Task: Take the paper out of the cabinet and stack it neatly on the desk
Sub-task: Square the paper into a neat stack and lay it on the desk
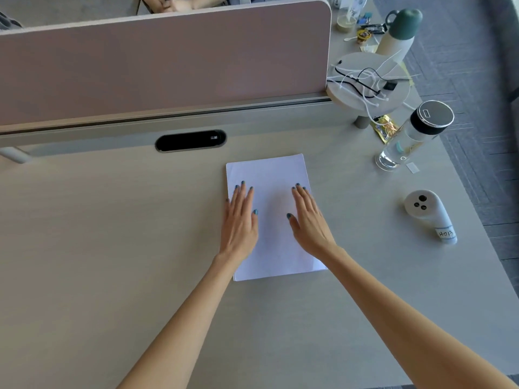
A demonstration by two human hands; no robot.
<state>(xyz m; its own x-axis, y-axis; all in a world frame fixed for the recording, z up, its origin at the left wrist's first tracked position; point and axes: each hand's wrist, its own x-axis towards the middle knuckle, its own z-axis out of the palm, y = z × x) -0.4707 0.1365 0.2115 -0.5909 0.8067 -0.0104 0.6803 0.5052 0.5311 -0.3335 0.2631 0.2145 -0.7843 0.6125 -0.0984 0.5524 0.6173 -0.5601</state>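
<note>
Both hands lay flat and open on the paper [273, 217], holding nothing; the left hand [239, 220] pressed its palm along the sheet's left edge with the fingers spread forward, and the right hand [308, 220] rested on the right half, thumb turned inward. The paper sat as one white stack on the desk [112, 248], roughly in the middle, a little turned so that its far end leaned right. Its edges looked nearly flush, though a thin sliver of lower sheets showed at the near right corner.

By my reading the step in hand was the last one: squaring and settling the stack. The cabinet was not in view, so whether more paper waited there could not be told. The next move likely called for nudging the near right corner in with the fingertips, or lifting the pile and tapping its edges even, with light pressure so the top sheet would not slide.

As for containers, a clear bottle [407, 138] with a dark cap stood well to the right, with what seemed to be water in it. A pale flask [398, 32] with a green lid stood farther back, its contents hidden. A small round stand [368, 80] near the divider [157, 63] carried loose cables. A white handheld controller [429, 214] lay apart on the right
</note>
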